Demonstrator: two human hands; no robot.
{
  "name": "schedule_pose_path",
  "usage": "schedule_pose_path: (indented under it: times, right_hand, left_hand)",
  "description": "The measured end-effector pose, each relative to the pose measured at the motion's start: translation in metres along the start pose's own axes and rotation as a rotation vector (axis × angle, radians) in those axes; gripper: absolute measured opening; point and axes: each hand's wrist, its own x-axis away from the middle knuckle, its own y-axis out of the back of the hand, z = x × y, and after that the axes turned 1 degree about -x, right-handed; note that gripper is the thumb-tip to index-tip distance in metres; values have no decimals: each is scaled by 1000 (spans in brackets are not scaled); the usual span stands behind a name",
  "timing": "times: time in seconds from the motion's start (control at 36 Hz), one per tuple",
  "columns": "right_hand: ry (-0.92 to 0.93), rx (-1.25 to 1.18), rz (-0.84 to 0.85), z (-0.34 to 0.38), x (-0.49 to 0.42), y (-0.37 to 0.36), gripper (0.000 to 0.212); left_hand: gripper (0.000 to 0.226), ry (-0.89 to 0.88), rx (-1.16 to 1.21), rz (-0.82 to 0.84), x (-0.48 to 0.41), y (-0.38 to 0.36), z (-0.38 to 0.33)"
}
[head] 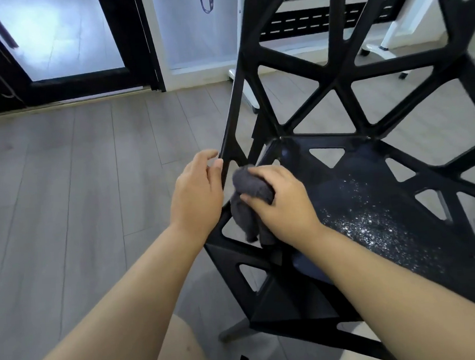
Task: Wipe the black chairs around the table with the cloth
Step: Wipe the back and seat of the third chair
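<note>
While my right hand [282, 202] grips the bunched grey cloth [252, 190] at the left rear corner of its seat [328, 191], the black chair [336, 84] is only lightly steadied.
Fingers curl over the wad, its tail hanging at the seat's left edge; my left hand [197, 196], just beside, touches the backrest's left strut [231, 116] with relaxed fingertips, not clamped; pale specks [372, 227] lie mid-seat, right of the cloth. Risks, as I judge them: a hard stroke could skid the chair on the smooth floor [90, 161] under so loose a hold; the tail could snag in a cut-out; swept specks could drop through the holes.
</note>
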Motion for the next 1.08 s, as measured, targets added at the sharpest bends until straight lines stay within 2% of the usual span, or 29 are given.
schedule_pose_path:
  times: [0.11, 0.28, 0.42, 0.53, 0.67, 0.81, 0.94, 1.0, 1.08]
  right_hand:
    - [-36, -37, -193, 5, -44, 10, 42]
    - [7, -58, -308, 18, -125, 20, 44]
    - [-32, -42, -235, 17, -168, 11, 46]
    - [-67, -169, -198, 9, -151, 1, 51]
    - [67, -176, -126, 11, -103, 4, 51]
    - [226, -23, -21, 15, -64, 11, 52]
    - [273, 26, 121, 3, -36, 16, 52]
    - [239, 3, 87, 2, -35, 16, 50]
    - [89, -97, -66, 14, -38, 9, 48]
  left_hand:
    - [25, -40, 5, 12, 2, 3, -2]
    - [27, -77, -8, -2, 4, 6, -3]
    - [29, -100, -16, 0, 2, 6, -1]
    - [26, -116, -17, -14, 1, 4, -1]
    - [24, -121, -47, -28, -3, 4, 0]
    - [23, -114, -21, -74, -1, 7, 0]
    - [22, -28, 76, -70, 5, 14, 0]
    - [22, 69, 142, -13, 9, 18, 2]
    - [22, 125, 183, 49, 17, 24, 5]
